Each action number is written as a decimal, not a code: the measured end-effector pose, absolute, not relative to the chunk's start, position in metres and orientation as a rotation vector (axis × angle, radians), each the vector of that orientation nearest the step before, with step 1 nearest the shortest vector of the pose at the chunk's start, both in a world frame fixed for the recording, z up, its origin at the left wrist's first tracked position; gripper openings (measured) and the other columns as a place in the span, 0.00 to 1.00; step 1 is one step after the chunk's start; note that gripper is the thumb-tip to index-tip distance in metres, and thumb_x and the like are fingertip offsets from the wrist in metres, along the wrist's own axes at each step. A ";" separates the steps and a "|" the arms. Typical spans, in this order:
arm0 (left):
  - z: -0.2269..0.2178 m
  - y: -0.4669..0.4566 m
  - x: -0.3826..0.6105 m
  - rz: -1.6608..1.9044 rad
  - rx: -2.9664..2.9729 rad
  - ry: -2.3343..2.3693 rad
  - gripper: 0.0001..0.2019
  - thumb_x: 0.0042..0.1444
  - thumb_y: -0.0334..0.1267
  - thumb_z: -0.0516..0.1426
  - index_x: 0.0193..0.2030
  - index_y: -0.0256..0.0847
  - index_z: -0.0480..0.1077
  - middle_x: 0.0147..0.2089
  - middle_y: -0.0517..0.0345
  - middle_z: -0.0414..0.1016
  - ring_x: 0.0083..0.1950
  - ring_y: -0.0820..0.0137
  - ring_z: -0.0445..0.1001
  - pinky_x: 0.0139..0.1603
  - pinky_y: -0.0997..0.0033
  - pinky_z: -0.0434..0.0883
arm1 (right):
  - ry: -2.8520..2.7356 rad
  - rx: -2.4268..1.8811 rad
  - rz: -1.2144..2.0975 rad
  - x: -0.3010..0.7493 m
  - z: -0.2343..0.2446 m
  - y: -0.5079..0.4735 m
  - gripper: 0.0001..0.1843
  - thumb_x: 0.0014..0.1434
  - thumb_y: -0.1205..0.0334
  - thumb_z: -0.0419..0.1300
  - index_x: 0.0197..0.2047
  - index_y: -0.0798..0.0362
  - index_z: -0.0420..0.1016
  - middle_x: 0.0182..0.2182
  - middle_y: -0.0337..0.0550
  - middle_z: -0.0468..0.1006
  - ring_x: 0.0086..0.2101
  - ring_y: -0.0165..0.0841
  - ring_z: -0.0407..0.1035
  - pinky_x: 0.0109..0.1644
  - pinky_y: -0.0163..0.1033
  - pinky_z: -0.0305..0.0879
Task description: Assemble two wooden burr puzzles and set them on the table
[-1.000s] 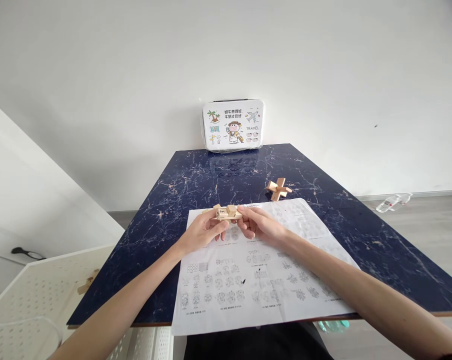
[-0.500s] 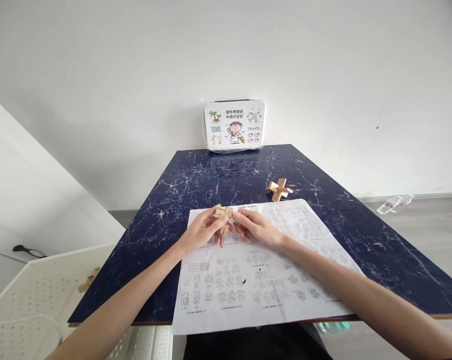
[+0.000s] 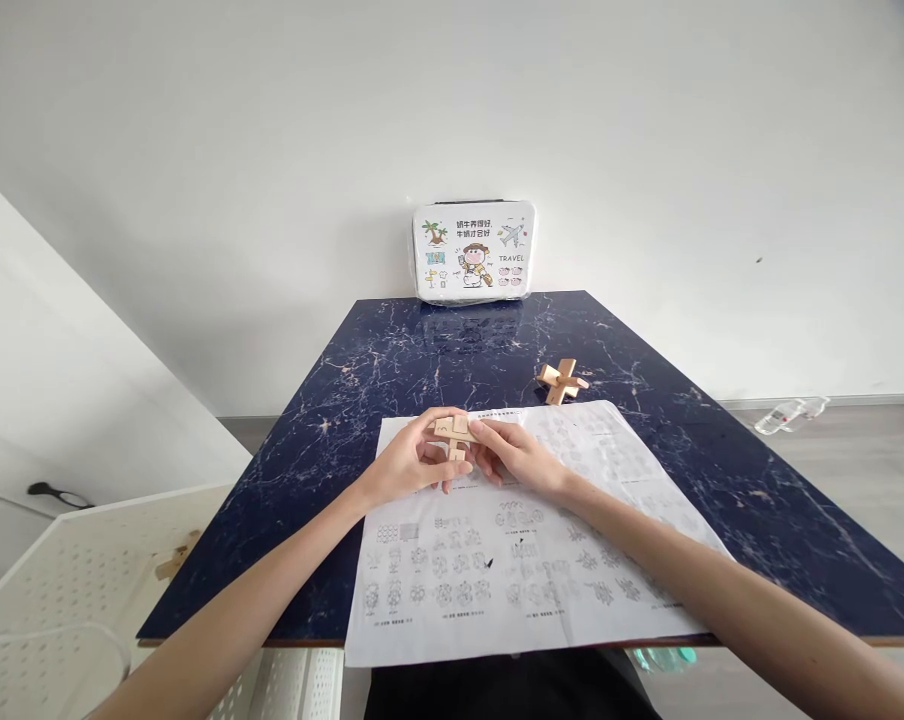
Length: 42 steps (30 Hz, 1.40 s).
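Both my hands hold one small wooden puzzle point(image 3: 454, 434) of interlocked pale blocks just above a printed sheet point(image 3: 512, 540). My left hand point(image 3: 407, 462) pinches it from the left, with the fingers curled round it. From the right, my right hand point(image 3: 513, 455) grips the same piece with thumb and fingertips. The sheet shows rows of small diagrams and lies on the dark blue marbled table point(image 3: 392, 360).
A second wooden cross-shaped puzzle point(image 3: 562, 380) lies on the table beyond the sheet. A white illustrated box point(image 3: 474, 250) leans on the wall at the table's far edge. A white perforated basket point(image 3: 69, 590) with a wooden piece stands at lower left. A clear plastic bottle point(image 3: 786, 412) lies on the floor at right.
The wooden puzzle has been turned in my hands, from a long horizontal bar to a more upright cross. Both hands stay at the same spot over the sheet.
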State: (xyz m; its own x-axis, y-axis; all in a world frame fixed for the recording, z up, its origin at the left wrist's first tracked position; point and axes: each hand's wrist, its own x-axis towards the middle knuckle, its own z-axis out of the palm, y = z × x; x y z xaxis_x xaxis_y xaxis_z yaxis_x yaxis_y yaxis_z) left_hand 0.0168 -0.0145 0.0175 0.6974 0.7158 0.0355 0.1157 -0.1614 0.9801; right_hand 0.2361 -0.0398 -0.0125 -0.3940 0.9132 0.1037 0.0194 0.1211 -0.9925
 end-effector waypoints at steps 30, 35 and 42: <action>-0.002 0.023 0.003 1.010 1.542 0.901 0.21 0.67 0.56 0.60 0.50 0.39 0.70 0.45 0.51 0.82 0.35 0.68 0.80 0.42 0.64 0.77 | -1.806 -1.088 0.994 0.230 -0.015 -0.047 0.11 0.72 0.54 0.54 0.39 0.50 0.70 0.26 0.37 0.74 0.24 0.31 0.65 0.30 0.39 0.62; 0.001 0.017 0.005 0.793 1.554 0.822 0.21 0.67 0.55 0.60 0.55 0.39 0.72 0.47 0.49 0.81 0.47 0.61 0.81 0.46 0.63 0.78 | -1.940 -1.044 0.521 0.228 -0.019 -0.047 0.08 0.68 0.62 0.59 0.49 0.49 0.72 0.46 0.48 0.76 0.40 0.37 0.72 0.42 0.44 0.71; 0.005 0.012 0.007 0.794 1.503 0.789 0.20 0.68 0.54 0.59 0.55 0.39 0.71 0.46 0.51 0.80 0.39 0.66 0.79 0.45 0.63 0.76 | -2.095 -0.996 0.444 0.231 -0.025 -0.044 0.14 0.65 0.53 0.67 0.49 0.48 0.74 0.50 0.50 0.74 0.51 0.45 0.70 0.54 0.53 0.71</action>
